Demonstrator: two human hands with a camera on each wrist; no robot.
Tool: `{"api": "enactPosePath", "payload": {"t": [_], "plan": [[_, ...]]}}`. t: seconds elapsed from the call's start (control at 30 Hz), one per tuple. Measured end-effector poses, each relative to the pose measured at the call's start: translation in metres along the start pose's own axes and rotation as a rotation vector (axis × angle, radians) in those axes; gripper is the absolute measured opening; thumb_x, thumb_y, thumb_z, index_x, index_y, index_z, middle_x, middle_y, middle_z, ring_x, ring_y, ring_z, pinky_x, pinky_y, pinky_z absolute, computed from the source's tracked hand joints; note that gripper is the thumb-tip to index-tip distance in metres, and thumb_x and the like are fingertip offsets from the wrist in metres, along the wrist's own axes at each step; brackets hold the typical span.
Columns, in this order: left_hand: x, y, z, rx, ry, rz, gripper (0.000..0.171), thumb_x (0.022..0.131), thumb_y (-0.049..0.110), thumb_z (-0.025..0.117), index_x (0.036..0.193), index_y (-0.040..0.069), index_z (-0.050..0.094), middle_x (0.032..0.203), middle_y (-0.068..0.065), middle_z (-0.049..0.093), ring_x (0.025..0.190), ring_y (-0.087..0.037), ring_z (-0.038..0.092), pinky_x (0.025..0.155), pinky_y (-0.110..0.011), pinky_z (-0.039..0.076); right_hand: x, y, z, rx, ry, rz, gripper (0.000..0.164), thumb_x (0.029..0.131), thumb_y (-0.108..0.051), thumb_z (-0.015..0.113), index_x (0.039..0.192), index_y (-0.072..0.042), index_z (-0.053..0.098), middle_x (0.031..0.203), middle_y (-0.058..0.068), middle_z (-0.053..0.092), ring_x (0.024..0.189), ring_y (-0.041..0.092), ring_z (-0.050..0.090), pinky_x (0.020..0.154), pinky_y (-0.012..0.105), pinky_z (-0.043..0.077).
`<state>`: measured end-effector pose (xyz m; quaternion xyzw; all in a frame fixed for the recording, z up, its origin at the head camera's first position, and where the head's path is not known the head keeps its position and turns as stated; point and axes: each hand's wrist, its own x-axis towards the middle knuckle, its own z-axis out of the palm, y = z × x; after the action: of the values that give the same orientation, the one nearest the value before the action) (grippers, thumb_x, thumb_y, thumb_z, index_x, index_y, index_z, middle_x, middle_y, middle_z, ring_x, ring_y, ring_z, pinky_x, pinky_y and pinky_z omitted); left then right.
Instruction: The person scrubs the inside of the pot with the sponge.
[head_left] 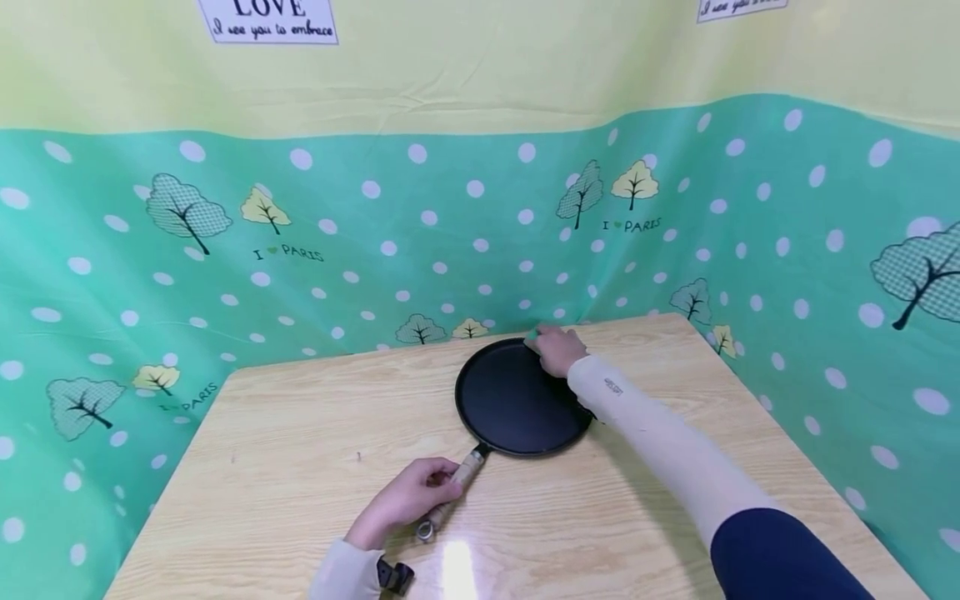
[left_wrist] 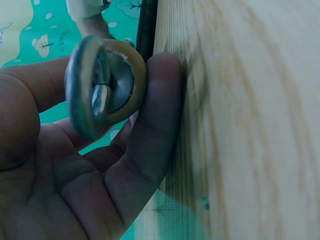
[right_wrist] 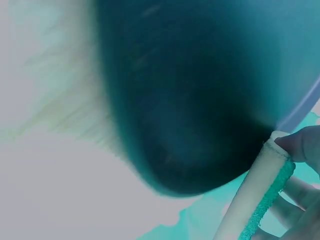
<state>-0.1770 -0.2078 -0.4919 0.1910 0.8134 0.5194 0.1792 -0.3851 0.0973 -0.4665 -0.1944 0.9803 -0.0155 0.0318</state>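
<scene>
A flat black pan [head_left: 517, 404] lies on the wooden table, its handle [head_left: 467, 468] pointing toward me and to the left. My left hand [head_left: 416, 498] grips that handle; in the left wrist view, the metal hanging ring [left_wrist: 82, 87] at its end shows between thumb and fingers. At the pan's far right rim, my right hand [head_left: 561, 350] holds a sponge [right_wrist: 260, 192], pale with a green scouring side. The right wrist view has the sponge right at the pan's edge, pinched between thumb and fingers. From the head view, only a green bit of sponge shows.
The light wooden table [head_left: 300, 433] carries the pan near its far edge. Behind and to the right hangs a green and yellow curtain [head_left: 420, 208] with dots and trees. A dark wrist camera [head_left: 395, 575] sits on the left wrist.
</scene>
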Motion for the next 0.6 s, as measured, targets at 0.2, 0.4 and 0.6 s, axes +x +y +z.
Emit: {"api": "enactPosePath", "payload": {"t": [0.2, 0.4, 0.6], "plan": [[0.000, -0.001, 0.000, -0.026, -0.004, -0.012, 0.031, 0.101, 0.007, 0.069, 0.125, -0.012, 0.067, 0.099, -0.008, 0.066, 0.089, -0.019, 0.057, 0.075, -0.025, 0.047, -0.015, 0.018, -0.001, -0.058, -0.022, -0.022, 0.043, 0.105, -0.003, 0.056, 0.143, -0.016, 0.067, 0.154, 0.018, 0.051, 0.145, 0.039, 0.043, 0.113, 0.066, 0.037], [0.001, -0.002, 0.000, -0.022, -0.011, -0.015, 0.030, 0.102, 0.008, 0.068, 0.125, -0.011, 0.068, 0.096, -0.007, 0.064, 0.086, -0.019, 0.056, 0.073, -0.025, 0.047, -0.039, 0.028, -0.003, -0.176, -0.004, -0.086, 0.037, 0.105, -0.004, 0.060, 0.138, -0.014, 0.071, 0.148, 0.018, 0.056, 0.144, 0.040, 0.046, 0.108, 0.066, 0.042], [0.001, -0.001, 0.000, -0.004, -0.007, -0.005, 0.030, 0.101, 0.008, 0.069, 0.124, -0.011, 0.068, 0.095, -0.006, 0.063, 0.085, -0.018, 0.055, 0.073, -0.024, 0.046, -0.066, 0.030, -0.008, -0.271, -0.006, -0.126, 0.034, 0.103, -0.004, 0.066, 0.134, -0.014, 0.074, 0.146, 0.018, 0.058, 0.143, 0.041, 0.047, 0.106, 0.064, 0.046]]}}
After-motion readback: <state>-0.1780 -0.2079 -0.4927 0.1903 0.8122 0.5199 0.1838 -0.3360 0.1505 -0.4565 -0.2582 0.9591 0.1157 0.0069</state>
